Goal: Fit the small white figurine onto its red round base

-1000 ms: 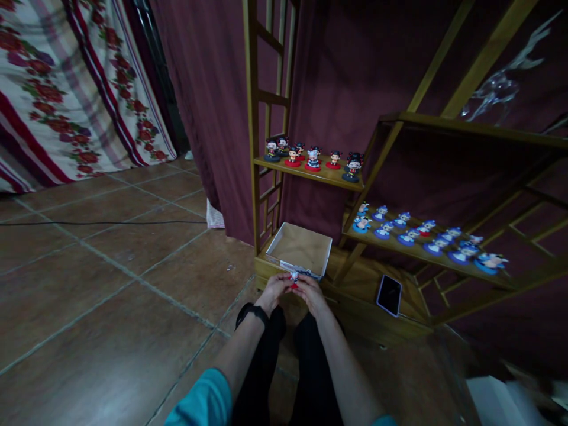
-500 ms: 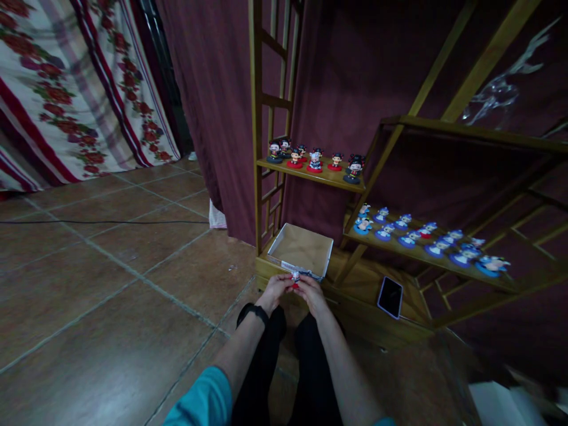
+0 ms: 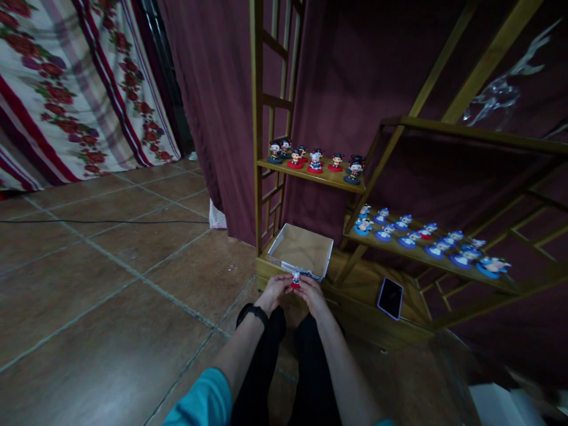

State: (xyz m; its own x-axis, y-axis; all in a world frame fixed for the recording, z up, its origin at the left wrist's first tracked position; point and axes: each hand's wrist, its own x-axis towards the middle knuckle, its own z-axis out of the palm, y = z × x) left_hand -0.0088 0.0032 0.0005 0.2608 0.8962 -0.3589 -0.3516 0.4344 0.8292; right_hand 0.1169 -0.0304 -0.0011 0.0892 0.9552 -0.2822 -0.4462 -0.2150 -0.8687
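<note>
Here, my left hand (image 3: 274, 291) and right hand (image 3: 312, 294) met, each grip pinched closed on one small red-based figurine (image 3: 295, 278), held just before an open cardboard box (image 3: 302, 251); a phone (image 3: 390, 297) lay farther right on the shelf base (image 3: 355, 284).

Display or stockroom corner, shop-like: wooden shelving unit (image 3: 399, 124) at right, rows of small figurines (image 3: 315, 160), maroon drapes (image 3: 355, 59) behind, tiled floor (image 3: 110, 266) lower left.
</note>
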